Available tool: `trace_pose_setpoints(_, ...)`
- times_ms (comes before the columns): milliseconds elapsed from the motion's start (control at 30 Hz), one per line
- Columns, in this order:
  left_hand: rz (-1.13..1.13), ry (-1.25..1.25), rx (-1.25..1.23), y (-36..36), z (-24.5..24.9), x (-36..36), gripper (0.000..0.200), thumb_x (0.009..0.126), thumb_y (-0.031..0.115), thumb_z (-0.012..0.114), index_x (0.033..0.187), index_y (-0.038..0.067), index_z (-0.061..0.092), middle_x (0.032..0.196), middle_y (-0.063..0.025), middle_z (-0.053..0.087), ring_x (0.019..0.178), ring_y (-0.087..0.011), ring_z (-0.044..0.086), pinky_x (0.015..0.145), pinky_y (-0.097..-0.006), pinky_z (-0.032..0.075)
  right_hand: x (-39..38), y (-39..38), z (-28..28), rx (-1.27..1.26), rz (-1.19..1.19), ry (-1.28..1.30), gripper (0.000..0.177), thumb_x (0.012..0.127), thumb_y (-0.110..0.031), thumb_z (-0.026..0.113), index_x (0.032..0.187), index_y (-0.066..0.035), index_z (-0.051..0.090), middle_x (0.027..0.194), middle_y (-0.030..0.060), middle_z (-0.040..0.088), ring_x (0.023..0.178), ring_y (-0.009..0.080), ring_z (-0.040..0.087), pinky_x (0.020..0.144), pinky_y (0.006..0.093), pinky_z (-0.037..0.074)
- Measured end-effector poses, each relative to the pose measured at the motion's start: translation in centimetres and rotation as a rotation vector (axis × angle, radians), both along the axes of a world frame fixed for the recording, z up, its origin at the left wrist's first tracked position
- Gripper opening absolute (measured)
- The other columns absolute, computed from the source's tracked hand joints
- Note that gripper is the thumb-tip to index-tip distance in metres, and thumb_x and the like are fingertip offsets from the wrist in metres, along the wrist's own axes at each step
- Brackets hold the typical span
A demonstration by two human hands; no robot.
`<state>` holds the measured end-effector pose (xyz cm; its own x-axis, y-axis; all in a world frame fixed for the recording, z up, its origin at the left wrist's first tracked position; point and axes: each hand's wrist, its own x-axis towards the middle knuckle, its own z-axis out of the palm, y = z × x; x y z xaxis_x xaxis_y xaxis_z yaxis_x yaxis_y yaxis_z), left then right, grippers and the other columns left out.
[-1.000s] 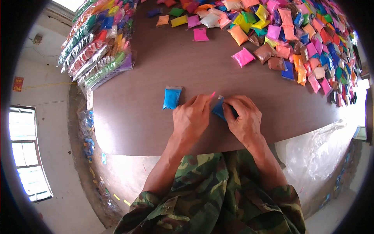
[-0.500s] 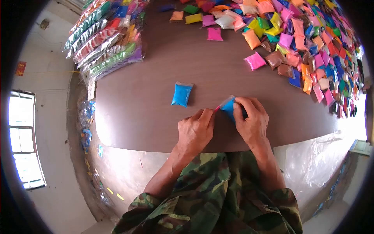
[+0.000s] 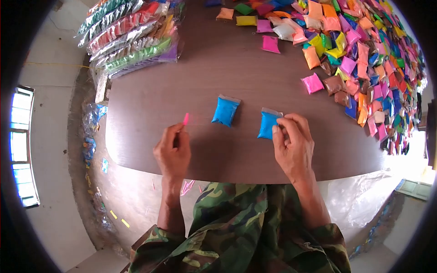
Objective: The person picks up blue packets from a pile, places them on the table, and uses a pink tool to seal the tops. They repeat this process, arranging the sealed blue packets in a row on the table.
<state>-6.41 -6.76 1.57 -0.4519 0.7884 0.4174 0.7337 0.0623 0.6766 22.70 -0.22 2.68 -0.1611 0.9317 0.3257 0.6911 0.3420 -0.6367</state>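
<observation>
My left hand [image 3: 174, 150] is closed in a pinch over the left part of the table, with a small thin pink strip [image 3: 186, 118] sticking up from its fingertips. The strip's exact kind is too small to tell. My right hand [image 3: 296, 143] pinches the right edge of a small clear bag filled with something bright blue [image 3: 267, 124]; the fingers cover part of that edge. Left of it, between my hands, a second blue-filled bag [image 3: 226, 111] lies flat on the table, untouched.
A big heap of small colourful bags [image 3: 359, 54] covers the right and far side of the brown table [image 3: 150, 95]. Stacked large clear packs [image 3: 136, 45] stand at the far left. Pink strips [image 3: 187, 187] lie on the floor below the table's front edge.
My left hand has moved left, away from the blue bag at my right hand, carrying the pink strip. My right hand stays at that bag, which now lies flatter. The view has shifted slightly.
</observation>
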Motion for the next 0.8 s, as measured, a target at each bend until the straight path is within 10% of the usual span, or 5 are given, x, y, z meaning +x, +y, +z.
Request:
trace_pose_setpoints(300,0.068,-0.095,-0.056,-0.8,-1.5,-2.6,0.007,0.101,0.005,0.078,0.108,0.003,0.078,0.083,-0.0058,0.075,0.07,-0.0096,0.066,0.065,-0.0266,0.053,-0.7,-0.4,-0.8,0.043,0.335,-0.479,0.074,0.103,-0.029,0.068,0.165,0.004,0.042,0.172,0.0238,0.038,0.157,0.0442,0.041,0.126,0.057,0.035)
trace_pose_setpoints(800,-0.016,-0.143,-0.072,-0.8,-1.0,-3.1,0.008,0.1,0.002,0.078,0.108,0.001,0.077,0.084,-0.0065,0.076,0.069,-0.0107,0.066,0.064,-0.0266,0.052,-4.0,4.3,-0.8,0.023,0.482,-0.52,0.083,0.108,-0.047,0.062,0.168,0.004,0.038,0.176,0.0255,0.032,0.162,0.0448,0.033,0.128,0.0597,0.032)
